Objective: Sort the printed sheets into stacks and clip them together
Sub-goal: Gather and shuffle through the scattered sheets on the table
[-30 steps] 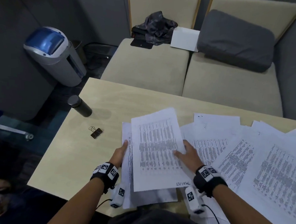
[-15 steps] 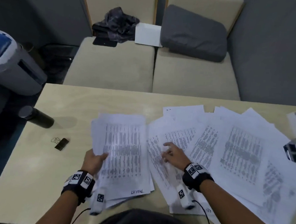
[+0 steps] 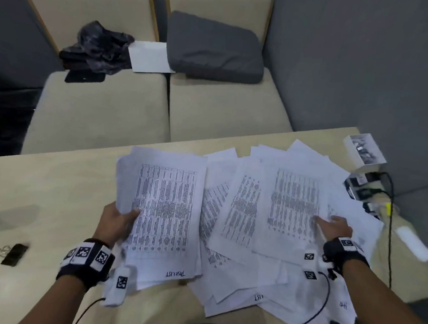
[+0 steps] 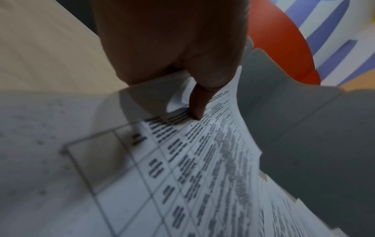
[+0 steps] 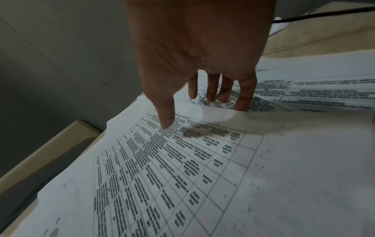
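Observation:
A stack of printed table sheets (image 3: 166, 209) marked "TASKLIST" is tilted up off the table, and my left hand (image 3: 119, 221) grips its left edge. In the left wrist view the left hand (image 4: 172, 40) has its thumb pressed on the top page (image 4: 202, 160). Loose printed sheets (image 3: 240, 207) fan across the table to the right. My right hand (image 3: 333, 226) reaches onto the right edge of one table sheet (image 3: 295, 203). In the right wrist view the right hand (image 5: 194, 40) is spread with straight fingers; the thumb is over this sheet (image 5: 182, 168) and the fingertips are behind its raised edge.
A black binder clip (image 3: 13, 254) lies on the table (image 3: 45, 190) at the left. A small white box (image 3: 364, 150) and a black cable (image 3: 391, 196) sit at the right end. Behind are beige seats (image 3: 106, 106), a grey cushion (image 3: 214, 48) and dark clothes (image 3: 97, 49).
My left hand has lifted the TASKLIST stack by its left edge. My right hand has slid rightward across the spread sheets to a further table sheet. The head view has turned right.

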The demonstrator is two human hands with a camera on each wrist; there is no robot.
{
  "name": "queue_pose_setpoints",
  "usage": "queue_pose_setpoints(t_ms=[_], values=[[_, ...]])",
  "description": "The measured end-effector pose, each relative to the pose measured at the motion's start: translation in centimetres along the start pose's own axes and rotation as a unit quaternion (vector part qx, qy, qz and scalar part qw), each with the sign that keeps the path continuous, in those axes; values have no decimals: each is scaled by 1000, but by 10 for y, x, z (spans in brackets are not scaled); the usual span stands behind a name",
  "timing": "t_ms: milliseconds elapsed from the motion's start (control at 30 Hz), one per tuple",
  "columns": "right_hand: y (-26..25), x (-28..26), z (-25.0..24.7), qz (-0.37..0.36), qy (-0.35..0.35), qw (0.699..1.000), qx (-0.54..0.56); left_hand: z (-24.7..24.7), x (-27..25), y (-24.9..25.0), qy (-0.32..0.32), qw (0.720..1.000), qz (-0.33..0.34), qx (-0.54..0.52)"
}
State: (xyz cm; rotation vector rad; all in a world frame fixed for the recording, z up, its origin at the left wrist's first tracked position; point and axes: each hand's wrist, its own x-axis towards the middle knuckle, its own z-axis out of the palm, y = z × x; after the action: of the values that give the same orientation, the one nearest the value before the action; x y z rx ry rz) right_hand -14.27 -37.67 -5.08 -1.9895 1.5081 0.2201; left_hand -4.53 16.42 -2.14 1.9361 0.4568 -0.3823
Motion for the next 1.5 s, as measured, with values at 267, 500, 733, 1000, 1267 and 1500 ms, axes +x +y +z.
queue_pose_setpoints(t_ms=[267, 500, 733, 1000, 1267, 1500], values=[[-16, -5, 31, -84, -41, 993, 76, 79, 14, 3, -44, 968, -7, 248], [-43, -19, 22, -219, 40, 972, 68, 80, 7, -18, -43, 977, -52, 200], [-69, -49, -16, -366, 160, 912, 94, 65, 3, -27, -44, 985, -52, 156], [-103, -124, -15, -412, 48, 870, 268, 57, -7, -14, -72, 995, -46, 55], [-99, -196, 9, -399, -22, 830, 390, 31, -12, -20, -49, 996, -39, 64], [-119, -234, -5, -398, -66, 781, 476, 13, -21, -31, -29, 996, -49, 64]])
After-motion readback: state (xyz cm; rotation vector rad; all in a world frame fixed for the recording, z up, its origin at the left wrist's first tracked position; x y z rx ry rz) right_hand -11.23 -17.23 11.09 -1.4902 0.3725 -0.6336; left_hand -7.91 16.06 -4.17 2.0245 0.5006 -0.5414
